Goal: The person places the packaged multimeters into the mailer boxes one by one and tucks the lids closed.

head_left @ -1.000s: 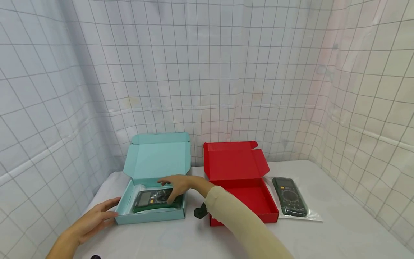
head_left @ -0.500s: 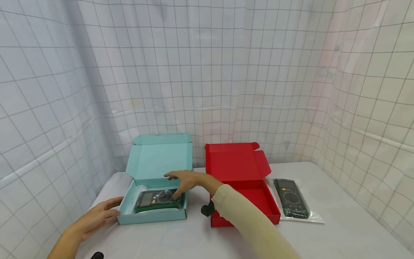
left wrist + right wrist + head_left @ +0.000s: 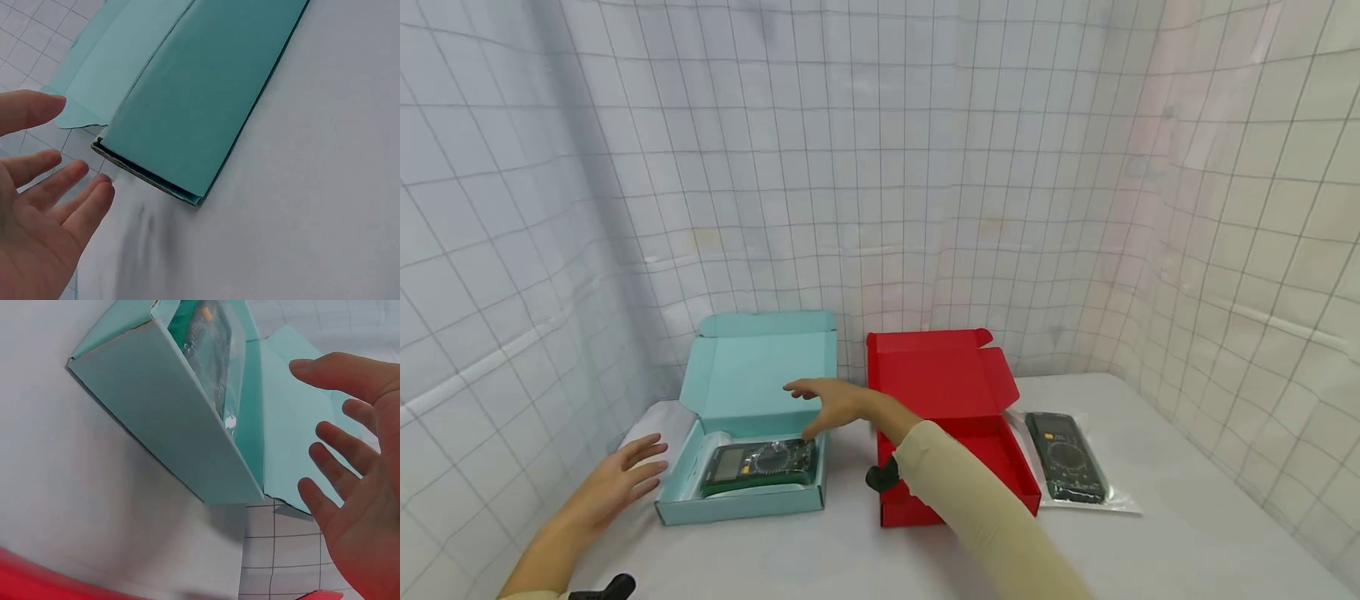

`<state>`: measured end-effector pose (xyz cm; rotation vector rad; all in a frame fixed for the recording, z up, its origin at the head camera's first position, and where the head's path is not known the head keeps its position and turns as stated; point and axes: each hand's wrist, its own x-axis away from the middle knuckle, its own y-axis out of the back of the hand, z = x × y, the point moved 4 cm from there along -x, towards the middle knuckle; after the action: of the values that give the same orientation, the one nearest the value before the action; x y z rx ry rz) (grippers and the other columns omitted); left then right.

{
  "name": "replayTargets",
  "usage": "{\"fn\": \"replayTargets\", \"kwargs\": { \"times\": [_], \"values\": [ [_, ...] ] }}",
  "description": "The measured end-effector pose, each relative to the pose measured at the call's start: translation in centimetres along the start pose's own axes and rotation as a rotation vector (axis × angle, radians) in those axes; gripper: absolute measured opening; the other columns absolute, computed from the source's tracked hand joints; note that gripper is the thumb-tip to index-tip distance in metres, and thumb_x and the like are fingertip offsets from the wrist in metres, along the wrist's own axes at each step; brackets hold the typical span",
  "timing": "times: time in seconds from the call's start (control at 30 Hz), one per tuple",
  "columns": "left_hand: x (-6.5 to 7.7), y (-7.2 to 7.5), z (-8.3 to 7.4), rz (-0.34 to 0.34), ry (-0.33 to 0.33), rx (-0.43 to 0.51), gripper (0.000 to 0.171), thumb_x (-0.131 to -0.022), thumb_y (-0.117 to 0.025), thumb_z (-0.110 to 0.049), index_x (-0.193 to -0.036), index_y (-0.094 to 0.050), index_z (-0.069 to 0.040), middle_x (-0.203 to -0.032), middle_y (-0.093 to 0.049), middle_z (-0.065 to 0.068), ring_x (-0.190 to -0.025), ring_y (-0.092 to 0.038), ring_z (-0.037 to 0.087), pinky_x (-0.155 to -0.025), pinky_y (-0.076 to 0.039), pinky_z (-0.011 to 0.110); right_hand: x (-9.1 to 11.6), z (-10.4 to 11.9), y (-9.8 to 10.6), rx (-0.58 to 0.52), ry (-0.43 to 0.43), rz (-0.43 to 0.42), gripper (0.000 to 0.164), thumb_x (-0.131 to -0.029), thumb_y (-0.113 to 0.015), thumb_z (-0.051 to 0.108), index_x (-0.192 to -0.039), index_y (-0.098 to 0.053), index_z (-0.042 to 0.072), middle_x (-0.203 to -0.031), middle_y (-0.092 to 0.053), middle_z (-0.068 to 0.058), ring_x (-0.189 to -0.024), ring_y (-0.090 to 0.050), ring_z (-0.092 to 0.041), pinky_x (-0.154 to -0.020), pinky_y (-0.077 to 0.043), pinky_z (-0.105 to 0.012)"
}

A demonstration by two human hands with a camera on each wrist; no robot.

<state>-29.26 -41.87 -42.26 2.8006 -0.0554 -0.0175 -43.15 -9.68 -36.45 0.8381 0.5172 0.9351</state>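
The teal box (image 3: 741, 507) holds a bagged meter (image 3: 758, 467). Left hand (image 3: 616, 485) is beside it, right hand (image 3: 841, 402) seemingly above, both spread-fingered.

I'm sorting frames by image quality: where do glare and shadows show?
Right wrist view: a glint on the wrapping in the teal box, soft shadow beside it; left wrist view: soft shadows on the tabletop near the left hand; head view: shine on the clear bag beside the red box.

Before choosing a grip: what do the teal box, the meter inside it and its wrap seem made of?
Teal box: apparently matte cardboard; creased flaps, brownish cut edges.
Wrap: likely glossy plastic film, see-through with bright glints.
Meter: probably hard plastic, its case blocky; the wrap obscures its finish.
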Motion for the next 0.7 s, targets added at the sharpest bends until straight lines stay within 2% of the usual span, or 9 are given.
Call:
{"fn": "replayTargets", "kwargs": {
  "times": [0.23,0.3,0.37,0.4,0.47,0.53,0.6,0.7],
  "values": [
    [-1.7,0.8,-2.1,-0.124,0.023,-0.080,0.088,-0.107,-0.060,-0.030,-0.159,-0.002,0.012,-0.162,-0.013,0.037,-0.093,-0.047,-0.020,-0.092,-0.052,0.018,0.5,-0.5,2.0,-0.044,0.007,-0.157,0.081,-0.088,-0.078,0.023,-0.159,-0.041,0.013,-0.154,-0.048,-0.011,-0.137,-0.048,-0.027,-0.095,-0.052,-0.030],
    [-2.2,1.0,-2.6,-0.154,0.022,-0.088,0.090,-0.107,-0.060,-0.032,-0.160,-0.001,0.011,-0.163,-0.012,0.036,-0.096,-0.049,-0.018,-0.092,-0.052,0.017,0.7,-0.8,2.5,-0.053,0.002,-0.209,0.078,-0.089,-0.076,0.021,-0.158,-0.042,0.013,-0.153,-0.049,-0.011,-0.135,-0.050,-0.028,-0.096,-0.052,-0.030],
    [-2.6,1.2,-3.0,-0.174,0.022,-0.095,0.091,-0.107,-0.060,-0.033,-0.160,0.000,0.009,-0.164,-0.011,0.035,-0.111,-0.056,-0.002,-0.093,-0.051,0.017,0.9,-1.1,2.9,-0.058,-0.009,-0.260,0.074,-0.089,-0.075,0.019,-0.156,-0.045,0.011,-0.151,-0.050,-0.011,-0.133,-0.052,-0.028,-0.095,-0.053,-0.030],
    [-2.8,1.2,-3.2,-0.179,0.025,-0.096,0.092,-0.107,-0.061,-0.033,-0.161,0.000,0.008,-0.164,-0.010,0.035,-0.121,-0.056,0.008,-0.094,-0.051,0.018,0.9,-1.2,3.0,-0.064,-0.015,-0.282,0.072,-0.089,-0.074,0.018,-0.155,-0.046,0.011,-0.151,-0.051,-0.010,-0.132,-0.053,-0.028,-0.094,-0.053,-0.030],
    [-3.0,1.2,-3.4,-0.182,0.029,-0.108,0.094,-0.105,-0.063,-0.034,-0.161,0.001,0.007,-0.165,-0.008,0.034,-0.140,-0.044,0.032,-0.094,-0.050,0.018,1.1,-1.5,3.1,-0.066,-0.026,-0.314,0.069,-0.090,-0.072,0.016,-0.154,-0.048,0.010,-0.151,-0.051,-0.010,-0.130,-0.054,-0.028,-0.092,-0.054,-0.029],
    [-3.3,1.2,-3.4,-0.178,0.029,-0.116,0.098,-0.104,-0.066,-0.034,-0.161,0.002,0.007,-0.166,-0.006,0.033,-0.148,-0.025,0.048,-0.093,-0.050,0.017,1.2,-1.7,3.2,-0.068,-0.034,-0.341,0.067,-0.089,-0.071,0.015,-0.153,-0.050,0.009,-0.151,-0.052,-0.010,-0.129,-0.055,-0.030,-0.090,-0.055,-0.029],
    [-3.5,1.1,-3.5,-0.176,0.029,-0.119,0.101,-0.103,-0.068,-0.034,-0.161,0.003,0.007,-0.166,-0.005,0.033,-0.149,-0.021,0.050,-0.095,-0.049,0.018,1.2,-1.8,3.2,-0.080,-0.034,-0.357,0.067,-0.090,-0.070,0.015,-0.153,-0.049,0.008,-0.152,-0.050,-0.011,-0.130,-0.054,-0.031,-0.089,-0.055,-0.030],
    [-3.9,1.0,-3.4,-0.189,0.029,-0.110,0.103,-0.101,-0.070,-0.034,-0.161,0.003,0.006,-0.167,-0.005,0.032,-0.149,-0.021,0.049,-0.094,-0.049,0.017,1.3,-2.1,3.2,-0.096,-0.044,-0.390,0.066,-0.091,-0.069,0.014,-0.154,-0.049,0.009,-0.152,-0.049,-0.013,-0.131,-0.053,-0.033,-0.089,-0.056,-0.032]
  ]
}}
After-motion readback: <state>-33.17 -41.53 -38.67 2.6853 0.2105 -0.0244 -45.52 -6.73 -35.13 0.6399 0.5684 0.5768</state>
